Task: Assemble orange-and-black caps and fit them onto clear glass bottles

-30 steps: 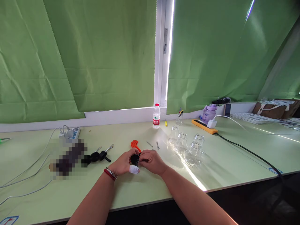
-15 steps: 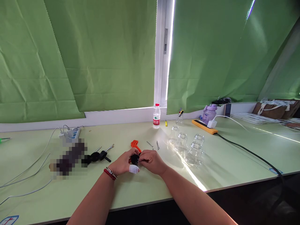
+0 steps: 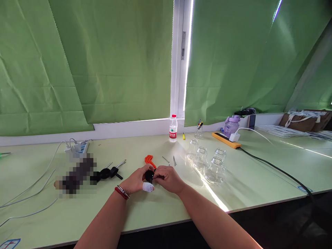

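My left hand [image 3: 138, 180], its thumb wrapped in white, is closed around a black rounded part [image 3: 149, 175]. A bent orange piece [image 3: 149, 159] sticks out beyond the fingers; whether it is joined to the black part is hidden. From the other side, my right hand [image 3: 168, 178] is closed with thumb and fingertips pressed together at the black part, a small dark bit showing between them. Just past the hands lie a thin metal pin [image 3: 165, 159] and a screw [image 3: 174, 160]. Black pieces with metal shafts [image 3: 106, 173] rest left of my left hand.
Several clear glasses [image 3: 214, 171] stand on the right. A water bottle [image 3: 173, 129] and a yellow cutter [image 3: 184, 136] are at the back. An orange power strip [image 3: 225, 140] trails a black cable. A pixelated dark object [image 3: 77, 174] and white cables are on the left.
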Motion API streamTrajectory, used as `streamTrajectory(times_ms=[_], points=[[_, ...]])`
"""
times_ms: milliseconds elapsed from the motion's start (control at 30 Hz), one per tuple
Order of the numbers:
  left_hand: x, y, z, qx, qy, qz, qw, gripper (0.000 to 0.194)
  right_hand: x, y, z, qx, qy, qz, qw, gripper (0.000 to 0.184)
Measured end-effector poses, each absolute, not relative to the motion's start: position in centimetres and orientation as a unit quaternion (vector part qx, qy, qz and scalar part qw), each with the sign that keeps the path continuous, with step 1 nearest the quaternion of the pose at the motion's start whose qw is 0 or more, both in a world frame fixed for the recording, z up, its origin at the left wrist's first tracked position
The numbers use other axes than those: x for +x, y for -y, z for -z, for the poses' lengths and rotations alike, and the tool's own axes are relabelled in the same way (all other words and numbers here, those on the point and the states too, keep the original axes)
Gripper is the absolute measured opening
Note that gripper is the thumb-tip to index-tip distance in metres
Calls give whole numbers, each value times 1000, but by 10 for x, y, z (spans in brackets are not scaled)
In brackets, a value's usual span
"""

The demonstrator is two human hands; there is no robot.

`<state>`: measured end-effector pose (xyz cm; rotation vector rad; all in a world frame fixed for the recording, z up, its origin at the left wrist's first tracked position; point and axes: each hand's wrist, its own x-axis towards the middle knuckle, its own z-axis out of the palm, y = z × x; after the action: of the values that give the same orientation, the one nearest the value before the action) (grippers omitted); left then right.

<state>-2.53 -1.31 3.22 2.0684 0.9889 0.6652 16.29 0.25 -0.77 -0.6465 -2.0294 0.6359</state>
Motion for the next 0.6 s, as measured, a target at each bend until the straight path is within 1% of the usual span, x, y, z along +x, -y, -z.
streamTrajectory(times_ms=[133, 267, 467, 533, 600], points=[[-25, 13, -31, 809, -389, -253, 361, 43, 163, -2, 7, -270, 815, -258, 442, 10], [-24, 13, -31, 812, -388, -258, 353, 46, 162, -3, 7, -277, 810, -264, 444, 10], [-25, 12, -28, 820, -402, -269, 306, 49, 163, -2, 7, -303, 802, -266, 441, 7], [-26, 10, -27, 823, -400, -289, 281, 51, 163, -2, 6, -306, 800, -285, 431, 6], [-26, 9, -26, 824, -395, -323, 247, 57, 163, -1, 6, -300, 793, -334, 411, 9]])
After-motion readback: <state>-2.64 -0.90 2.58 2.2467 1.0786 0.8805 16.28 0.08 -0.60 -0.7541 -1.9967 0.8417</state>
